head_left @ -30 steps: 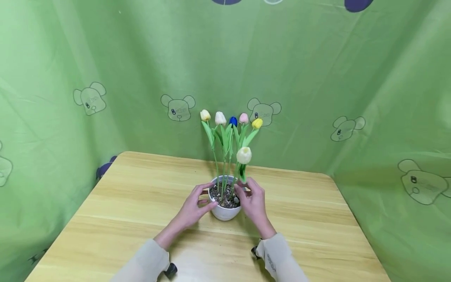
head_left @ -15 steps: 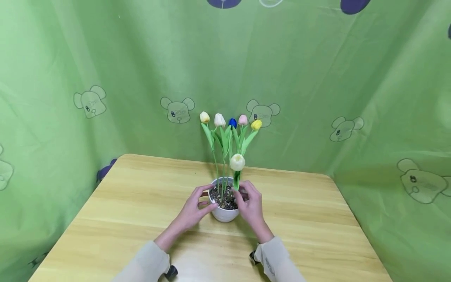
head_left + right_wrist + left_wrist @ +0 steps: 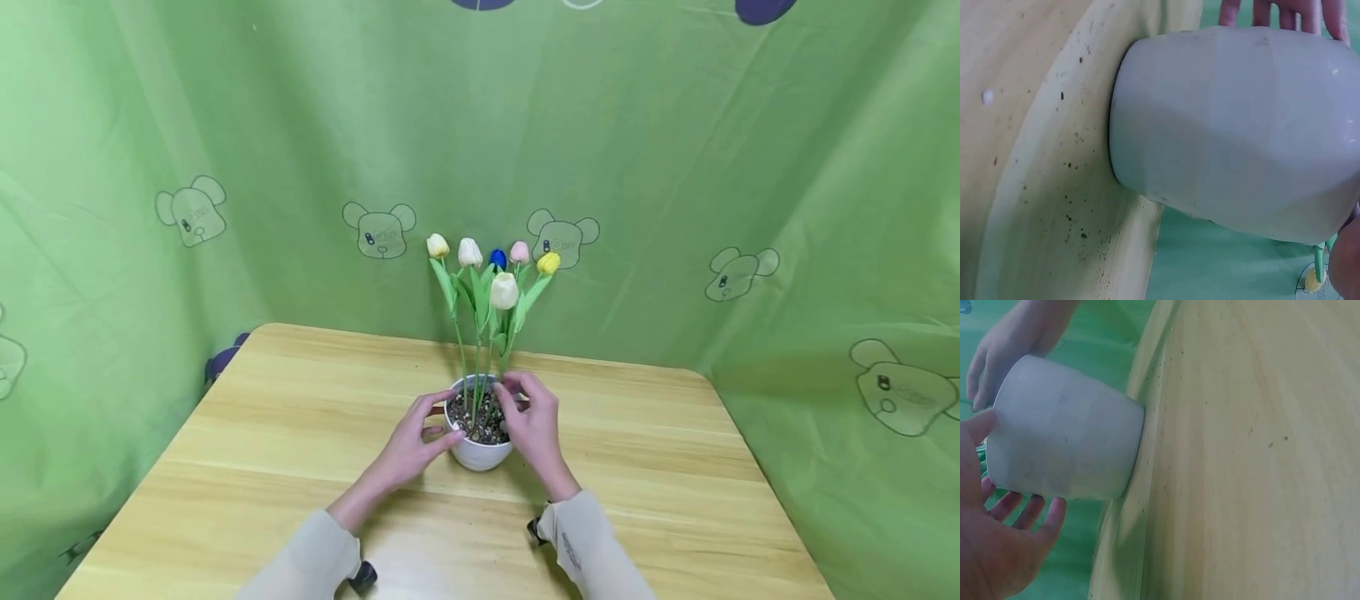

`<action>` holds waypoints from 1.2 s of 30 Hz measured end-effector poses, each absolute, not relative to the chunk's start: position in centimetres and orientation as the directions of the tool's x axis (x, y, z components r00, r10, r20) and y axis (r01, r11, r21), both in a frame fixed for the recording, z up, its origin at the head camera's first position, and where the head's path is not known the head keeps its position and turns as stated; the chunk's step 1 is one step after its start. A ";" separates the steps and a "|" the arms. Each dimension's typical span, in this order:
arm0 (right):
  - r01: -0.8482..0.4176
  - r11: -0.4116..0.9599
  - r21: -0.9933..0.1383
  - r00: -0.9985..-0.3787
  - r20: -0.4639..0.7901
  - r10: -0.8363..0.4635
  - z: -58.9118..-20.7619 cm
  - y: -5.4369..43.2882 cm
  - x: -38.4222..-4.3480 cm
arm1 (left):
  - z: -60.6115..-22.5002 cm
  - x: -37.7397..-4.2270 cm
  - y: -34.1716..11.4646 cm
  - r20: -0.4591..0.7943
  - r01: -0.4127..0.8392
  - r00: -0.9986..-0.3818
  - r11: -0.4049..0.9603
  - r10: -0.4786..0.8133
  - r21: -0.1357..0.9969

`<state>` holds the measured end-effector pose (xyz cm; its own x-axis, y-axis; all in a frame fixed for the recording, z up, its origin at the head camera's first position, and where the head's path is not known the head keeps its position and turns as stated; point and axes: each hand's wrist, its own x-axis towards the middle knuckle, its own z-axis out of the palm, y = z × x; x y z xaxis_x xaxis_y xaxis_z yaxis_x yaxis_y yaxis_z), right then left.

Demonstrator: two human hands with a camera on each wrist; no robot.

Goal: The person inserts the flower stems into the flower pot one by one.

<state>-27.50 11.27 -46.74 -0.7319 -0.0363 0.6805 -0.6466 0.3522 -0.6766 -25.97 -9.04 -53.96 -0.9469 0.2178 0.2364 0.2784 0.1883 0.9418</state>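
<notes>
A white flower pot (image 3: 482,456) filled with dark, gritty soil (image 3: 480,427) stands upright on the wooden table. My left hand (image 3: 412,437) grips its left side, thumb at the near rim and fingers around the far side. At the right rim, my right hand (image 3: 534,421) pinches the stem of a cream tulip (image 3: 504,291) low over the soil; the fingertips are partly hidden. That tulip stands upright in front of the others. Behind it rise a pale yellow tulip (image 3: 437,245), a white tulip (image 3: 470,252), a blue tulip (image 3: 498,259), a pink tulip (image 3: 519,252) and a yellow tulip (image 3: 548,263).
The light wooden table (image 3: 300,392) has rounded far corners. Green curtain (image 3: 645,150) with bear-head prints hangs close behind and on both sides. Dark soil crumbs (image 3: 1069,165) are scattered on the tabletop beside the pot.
The cream tulip has straightened from leaning toward me, its bloom moving up and slightly left. My right hand has shifted a little left with it. My left hand has stayed on the pot.
</notes>
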 end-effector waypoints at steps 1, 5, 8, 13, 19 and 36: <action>-0.635 0.354 -0.687 -0.743 0.668 -0.037 -46.7 11.3 -27.6 | -54.0 -26.0 -9.0 0.236 0.279 -0.947 0.193 0.218 0.941; -0.577 0.342 -0.742 -0.791 0.612 -0.007 -47.2 11.2 -28.5 | -54.0 -26.1 -9.0 0.226 0.274 -0.947 0.207 0.226 0.939; -0.554 0.350 -0.756 -0.805 0.594 0.008 -48.8 11.4 -30.0 | -53.9 -26.2 -8.9 0.227 0.275 -0.946 0.202 0.231 0.940; -0.526 0.370 -0.766 -0.819 0.573 0.022 -50.3 11.9 -31.5 | -54.0 -26.2 -8.7 0.237 0.285 -0.943 0.196 0.234 0.938; -0.495 0.350 -0.795 -0.850 0.527 -0.005 -50.4 12.0 -31.4 | -54.4 -26.1 -8.7 0.221 0.275 -0.944 0.212 0.243 0.938; -0.452 0.386 -0.804 -0.881 0.469 -0.054 -49.9 11.8 -31.5 | -54.4 -26.2 -8.7 0.230 0.272 -0.947 0.180 0.223 0.945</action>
<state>-31.54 11.85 -49.87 -0.8814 -0.0544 0.4693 -0.4520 0.3863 -0.8040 -26.17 -8.66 -54.41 -0.9472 0.2229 0.2304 0.2723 0.1800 0.9452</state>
